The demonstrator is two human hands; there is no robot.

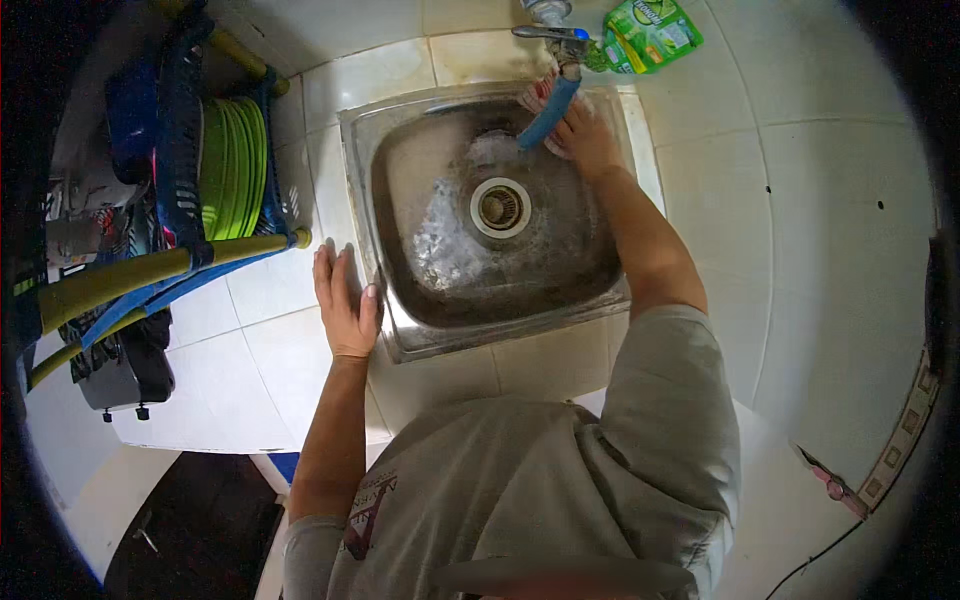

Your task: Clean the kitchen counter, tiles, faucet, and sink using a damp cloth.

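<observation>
A stainless steel sink basin (pixel 450 292) with a round drain strainer (pixel 500 208) lies before me, pale marks on its floor. At its back right, my right hand (pixel 589 142) presses on a red-and-white cloth (pixel 556 142), partly hidden under the blue hose (pixel 550 114) on the faucet spout. The grey faucet lever (pixel 550 32) with a blue tip sits above that. My left hand (pixel 346 304) rests flat on the tiles at the sink's left rim, fingers a little apart, holding nothing.
Left of the sink stands a dish rack with yellow-green poles (pixel 172 262), a blue basket (pixel 178 180) and several green plates (pixel 232 169). A black appliance (pixel 127 371) is below it. A green refill pouch (pixel 651 36) lies behind the sink, right of the faucet, by the tiled wall (pixel 712 195).
</observation>
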